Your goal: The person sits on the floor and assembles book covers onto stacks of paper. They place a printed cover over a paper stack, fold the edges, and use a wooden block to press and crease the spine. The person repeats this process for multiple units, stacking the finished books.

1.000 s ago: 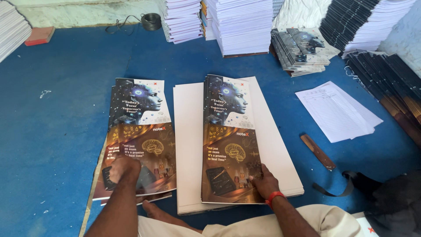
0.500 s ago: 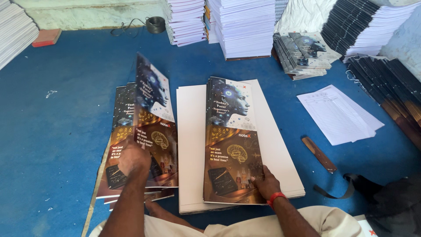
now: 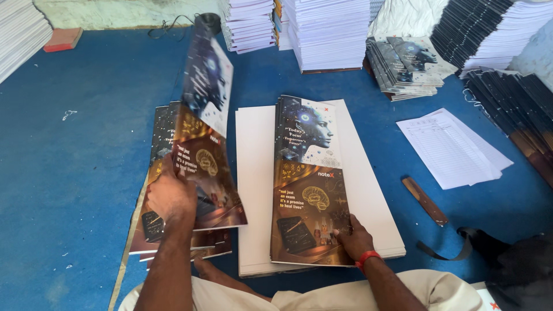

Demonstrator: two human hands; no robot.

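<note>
The left hand (image 3: pixel 170 198) is gripping a cover (image 3: pixel 207 132), lifting it off the left pile (image 3: pixel 151 230); its long axis is running away from the person. The right hand (image 3: pixel 354 236) is pressing flat, unclenched, on the stack (image 3: pixel 308 190) to the right.

I see no packages, signs or screens here; only printed dark-and-gold book covers (image 3: pixel 311 184) at frame centre and left.

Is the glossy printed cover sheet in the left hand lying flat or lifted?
Lifted: the glossy printed cover sheet stands tilted above the cover pile, gripped by the left hand.
</note>
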